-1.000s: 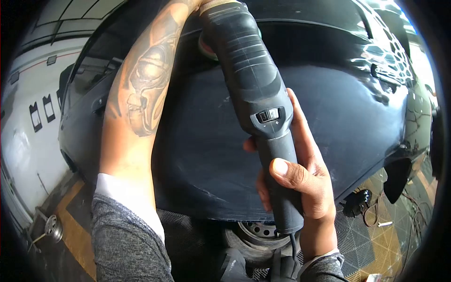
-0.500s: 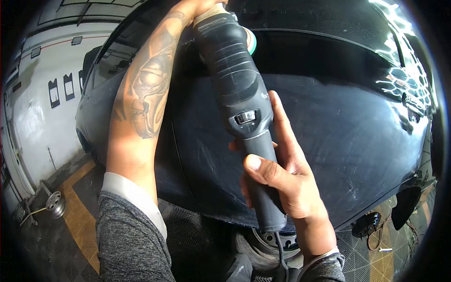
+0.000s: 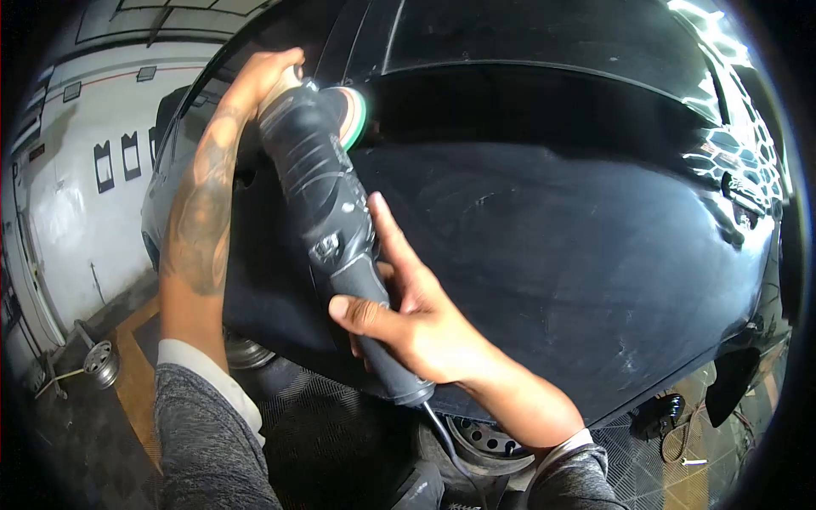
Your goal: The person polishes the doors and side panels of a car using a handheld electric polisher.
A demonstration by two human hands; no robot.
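Observation:
A black car polisher (image 3: pixel 319 187) is held in both hands, slanting from upper left to lower right in front of a dark car door (image 3: pixel 544 246). My left hand (image 3: pixel 270 75) is closed over the head end of the tool. Around the lower handle wraps my right hand (image 3: pixel 408 319), its thumb across the front and index finger stretched up along the body. The round pad (image 3: pixel 352 119), with a green-and-white rim, faces the door near the glossy band below the window. A power cord (image 3: pixel 449 446) leaves the handle's bottom end.
Below the door are a wheel (image 3: pixel 484 442) and patterned floor tiles. A loose wheel rim (image 3: pixel 102 365) lies at the left, near a white wall (image 3: pixel 72 221). A wrench (image 3: pixel 693 462) lies on the floor at right. Bright hexagonal light reflections show on the bodywork.
Both hands have carried the polisher left and its head somewhat lower in view. The tool now leans more to the left, and more of the pad shows.

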